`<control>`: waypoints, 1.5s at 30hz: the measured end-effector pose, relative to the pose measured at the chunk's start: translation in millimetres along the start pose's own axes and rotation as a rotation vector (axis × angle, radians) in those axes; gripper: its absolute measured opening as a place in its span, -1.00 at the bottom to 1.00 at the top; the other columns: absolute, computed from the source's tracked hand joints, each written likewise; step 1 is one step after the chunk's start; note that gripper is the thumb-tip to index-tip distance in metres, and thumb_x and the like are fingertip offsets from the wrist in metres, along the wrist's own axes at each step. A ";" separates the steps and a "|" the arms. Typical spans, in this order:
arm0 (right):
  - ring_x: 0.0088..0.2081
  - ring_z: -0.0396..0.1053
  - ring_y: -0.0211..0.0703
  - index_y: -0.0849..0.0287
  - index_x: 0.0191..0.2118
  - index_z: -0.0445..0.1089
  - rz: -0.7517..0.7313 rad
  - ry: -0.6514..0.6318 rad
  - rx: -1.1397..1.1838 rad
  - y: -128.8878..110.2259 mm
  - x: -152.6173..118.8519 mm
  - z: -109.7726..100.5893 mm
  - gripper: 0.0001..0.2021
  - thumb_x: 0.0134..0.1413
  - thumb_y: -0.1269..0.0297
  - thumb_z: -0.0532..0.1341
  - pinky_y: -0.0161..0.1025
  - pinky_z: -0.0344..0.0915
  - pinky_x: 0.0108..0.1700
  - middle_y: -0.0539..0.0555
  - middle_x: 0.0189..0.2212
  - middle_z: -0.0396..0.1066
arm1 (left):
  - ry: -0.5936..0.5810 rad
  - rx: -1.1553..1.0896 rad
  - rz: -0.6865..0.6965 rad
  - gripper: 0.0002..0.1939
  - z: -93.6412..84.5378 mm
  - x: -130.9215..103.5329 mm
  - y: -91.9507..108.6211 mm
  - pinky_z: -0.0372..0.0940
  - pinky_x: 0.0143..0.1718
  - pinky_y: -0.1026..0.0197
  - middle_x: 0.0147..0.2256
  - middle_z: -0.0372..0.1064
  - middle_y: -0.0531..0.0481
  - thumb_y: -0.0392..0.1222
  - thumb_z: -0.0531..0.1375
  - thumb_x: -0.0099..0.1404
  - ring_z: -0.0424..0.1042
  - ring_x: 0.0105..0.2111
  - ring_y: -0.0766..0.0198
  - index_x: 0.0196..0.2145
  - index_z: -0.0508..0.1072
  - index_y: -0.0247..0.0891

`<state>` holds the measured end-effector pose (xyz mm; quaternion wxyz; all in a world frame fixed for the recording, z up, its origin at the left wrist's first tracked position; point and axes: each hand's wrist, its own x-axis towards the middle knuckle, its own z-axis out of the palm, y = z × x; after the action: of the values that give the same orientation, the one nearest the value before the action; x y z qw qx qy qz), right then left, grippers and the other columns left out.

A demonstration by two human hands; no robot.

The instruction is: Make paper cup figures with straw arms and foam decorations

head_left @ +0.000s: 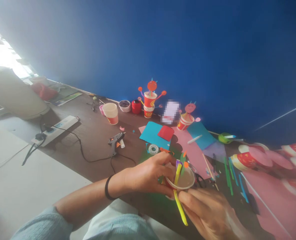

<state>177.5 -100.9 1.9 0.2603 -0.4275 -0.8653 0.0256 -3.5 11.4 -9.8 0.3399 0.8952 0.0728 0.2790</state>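
The left hand point(151, 173) holds a paper cup point(187, 180) by its side. The right hand point(208, 210) is at the cup's near side, just beside a yellow strip point(181, 207). Farther, a glue gun point(116, 139) lies on the brown table point(97, 140).

**Brown tabletop point(95, 146), craft litter**

Left of frame: white power strip point(60, 130). Centre-left: hot-glue gun point(116, 138); above it, red-and-white paper cup point(111, 115), upright. Right: green pipe cleaners point(227, 173), blue pipe cleaners point(243, 188). Lower right: pink sheet point(270, 193).
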 end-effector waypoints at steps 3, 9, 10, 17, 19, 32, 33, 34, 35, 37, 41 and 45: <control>-0.62 0.26 -0.37 0.13 -0.26 0.35 0.068 0.021 0.022 0.1 -4.1 2.9 -0.82 0.16 0.47 0.03 -0.40 0.11 -0.54 -0.09 -0.61 0.30 | -0.009 0.002 -0.030 -0.75 0.2 0.2 -0.2 0.27 -0.11 0.16 -0.23 0.30 -0.17 -0.05 0.28 0.10 0.30 -0.18 0.16 -0.36 0.51 -0.31; -0.55 0.33 -0.36 0.12 -0.13 0.32 0.124 0.000 0.115 -0.6 -8.8 6.6 -0.79 0.18 0.46 0.02 -0.42 0.19 -0.47 -0.07 -0.57 0.36 | 0.021 0.007 -0.033 -0.74 1.3 1.1 -1.5 0.27 -0.12 0.15 -0.27 0.30 -0.15 -0.03 0.28 0.10 0.30 -0.20 0.18 -0.42 0.50 -0.32; -0.56 0.32 -0.36 0.11 -0.15 0.32 0.123 -0.002 0.114 -0.7 -8.1 6.8 -0.79 0.18 0.46 0.02 -0.43 0.18 -0.47 -0.07 -0.57 0.35 | 0.023 0.003 -0.032 -0.74 1.6 0.9 -1.7 0.28 -0.12 0.15 -0.26 0.30 -0.15 -0.03 0.28 0.10 0.31 -0.20 0.18 -0.42 0.49 -0.33; -0.60 0.28 -0.36 0.14 -0.23 0.35 0.077 0.020 0.087 0.3 -2.7 6.5 -0.80 0.16 0.47 0.02 -0.43 0.13 -0.54 -0.08 -0.62 0.29 | -0.018 0.003 -0.030 -0.78 2.3 -1.7 -1.6 0.27 -0.06 0.12 -0.19 0.30 -0.17 -0.09 0.29 0.10 0.29 -0.13 0.14 -0.38 0.48 -0.31; -0.59 0.29 -0.36 0.14 -0.20 0.36 0.064 0.024 0.092 0.4 -3.8 6.8 -0.79 0.15 0.46 0.02 -0.43 0.15 -0.53 -0.07 -0.61 0.30 | -0.021 0.006 -0.033 -0.79 3.0 -2.3 -1.4 0.26 -0.05 0.11 -0.18 0.30 -0.17 -0.10 0.30 0.09 0.28 -0.12 0.14 -0.39 0.48 -0.31; -0.58 0.36 -0.36 0.10 -0.25 0.30 0.204 0.137 0.227 -3.0 -17.5 17.1 -0.87 0.12 0.47 0.11 -0.44 0.24 -0.48 -0.08 -0.54 0.42 | 0.042 -0.053 -0.035 -0.77 6.1 -4.2 -1.5 0.29 -0.18 0.20 -0.24 0.29 -0.15 -0.08 0.30 0.09 0.30 -0.20 0.19 -0.42 0.49 -0.34; -0.59 0.36 -0.36 0.10 -0.26 0.30 0.212 0.155 0.231 -3.6 -17.7 18.2 -0.88 0.12 0.47 0.11 -0.44 0.24 -0.49 -0.08 -0.53 0.43 | 0.050 -0.061 -0.041 -0.77 7.1 -4.7 -1.9 0.29 -0.19 0.21 -0.24 0.29 -0.14 -0.08 0.30 0.09 0.31 -0.21 0.20 -0.43 0.49 -0.34; -0.60 0.36 -0.36 0.10 -0.27 0.30 0.220 0.168 0.237 -4.3 -17.3 18.8 -0.88 0.12 0.46 0.11 -0.44 0.25 -0.50 -0.07 -0.53 0.44 | 0.053 -0.065 -0.045 -0.77 8.1 -5.3 -2.4 0.29 -0.19 0.21 -0.25 0.29 -0.14 -0.08 0.30 0.08 0.31 -0.20 0.20 -0.44 0.49 -0.34; -0.60 0.36 -0.36 0.10 -0.26 0.31 0.228 0.169 0.245 -5.1 -16.4 18.8 -0.88 0.12 0.46 0.10 -0.45 0.25 -0.50 -0.07 -0.53 0.45 | 0.058 -0.068 -0.045 -0.76 8.9 -5.7 -2.9 0.29 -0.17 0.20 -0.25 0.29 -0.14 -0.08 0.31 0.07 0.31 -0.19 0.19 -0.46 0.49 -0.34; -0.60 0.35 -0.37 0.10 -0.26 0.31 0.232 0.147 0.269 -7.0 -13.7 17.7 -0.87 0.13 0.46 0.09 -0.45 0.25 -0.50 -0.08 -0.54 0.44 | 0.058 -0.066 -0.042 -0.76 10.1 -6.3 -3.7 0.27 -0.13 0.17 -0.25 0.29 -0.14 -0.07 0.31 0.06 0.30 -0.18 0.18 -0.47 0.48 -0.34; -0.62 0.33 -0.37 0.11 -0.26 0.32 0.229 0.132 0.295 -9.0 -11.2 15.8 -0.86 0.13 0.47 0.07 -0.45 0.23 -0.51 -0.09 -0.58 0.41 | 0.049 -0.065 -0.036 -0.75 10.6 -6.5 -4.0 0.27 -0.14 0.17 -0.26 0.30 -0.14 -0.07 0.32 0.05 0.30 -0.18 0.18 -0.47 0.48 -0.35; -0.63 0.30 -0.36 0.10 -0.30 0.33 0.326 0.116 0.313 -9.4 -17.1 19.2 -0.92 0.14 0.38 0.10 -0.46 0.21 -0.54 -0.07 -0.60 0.39 | 0.060 -0.049 -0.048 -0.77 9.9 -6.5 -2.4 0.28 -0.19 0.20 -0.28 0.30 -0.13 -0.08 0.32 0.06 0.30 -0.22 0.19 -0.48 0.48 -0.34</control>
<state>170.1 -116.3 -19.5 0.3651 -0.5166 -0.7540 0.1768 -3.3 5.5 -20.3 0.3658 0.8759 0.0978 0.2990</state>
